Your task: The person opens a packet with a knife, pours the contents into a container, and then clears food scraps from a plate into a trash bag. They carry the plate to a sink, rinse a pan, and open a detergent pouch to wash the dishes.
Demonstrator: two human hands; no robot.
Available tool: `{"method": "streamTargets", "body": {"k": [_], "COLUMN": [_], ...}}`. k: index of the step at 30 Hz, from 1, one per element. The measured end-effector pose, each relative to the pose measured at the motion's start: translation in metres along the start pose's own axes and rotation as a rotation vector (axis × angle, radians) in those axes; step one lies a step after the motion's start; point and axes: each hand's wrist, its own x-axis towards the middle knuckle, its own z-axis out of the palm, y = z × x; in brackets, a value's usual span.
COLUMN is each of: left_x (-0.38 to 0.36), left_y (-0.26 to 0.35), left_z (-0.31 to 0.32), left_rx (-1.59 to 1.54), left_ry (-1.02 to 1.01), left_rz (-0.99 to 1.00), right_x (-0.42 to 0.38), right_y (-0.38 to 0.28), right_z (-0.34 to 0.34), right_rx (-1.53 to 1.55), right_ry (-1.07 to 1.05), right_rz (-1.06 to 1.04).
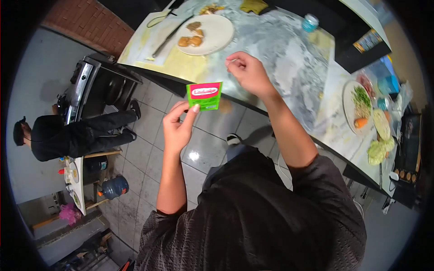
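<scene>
A green and pink seasoning sachet (pixel 205 100) is pinched by its lower left corner between the thumb and fingers of my left hand (pixel 177 126), in front of the counter's edge. My right hand (pixel 248 74) is over the counter with its fingers curled in and the thumb against them. If anything is in those fingers, I cannot make it out. Just beyond my hands, a white plate (pixel 219 38) on the counter carries several brown lumps (pixel 190 41) and a small heap of brown powder (pixel 194 25). A knife (pixel 169 38) lies along the plate's left side.
On the marble counter (pixel 280 45) stands a small jar with a blue-green lid (pixel 310 22). Another plate (pixel 350 108) at the right holds chopped greens and a carrot piece, beside lettuce (pixel 380 150). A person in black (pixel 54 135) stands at a stove (pixel 97 86) on the left.
</scene>
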Motion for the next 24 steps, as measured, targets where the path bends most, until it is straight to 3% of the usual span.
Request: {"method": "streamTargets", "body": {"k": [2, 3, 5, 6, 8, 9, 17, 24], "left_x": [0.023, 0.032, 0.051, 0.061, 0.08, 0.091, 0.17, 0.209], "left_y": [-0.009, -0.013, -0.024, -0.031, -0.049, -0.058, -0.123, -0.16], "left_z": [-0.04, -0.06, -0.096, -0.114, -0.146, -0.163, -0.285, -0.319], "left_rx": [-0.002, -0.016, -0.067, -0.066, -0.084, -0.089, -0.123, -0.208], "left_ry": [0.046, 0.088, 0.157, 0.157, 0.221, 0.223, 0.031, -0.046], "left_rz": [0.009, -0.003, -0.032, -0.031, -0.078, -0.065, -0.072, -0.095], "right_x": [0.049, 0.069, 0.107, 0.128, 0.164, 0.177, 0.253, 0.26], "right_y": [0.006, 0.004, -0.001, 0.009, 0.044, 0.031, 0.053, 0.049], "right_z": [0.045, 0.068, 0.113, 0.135, 0.177, 0.192, 0.288, 0.303], "right_rx": [-0.281, -0.279, -0.48, -0.479, -0.774, -0.893, -0.921, -0.912], "right_ry": [-0.011, -0.019, -0.178, -0.178, -0.196, -0.293, 0.082, 0.253], "right_rz": [-0.079, -0.075, -0.019, -0.018, -0.086, 0.038, 0.381, 0.504]}}
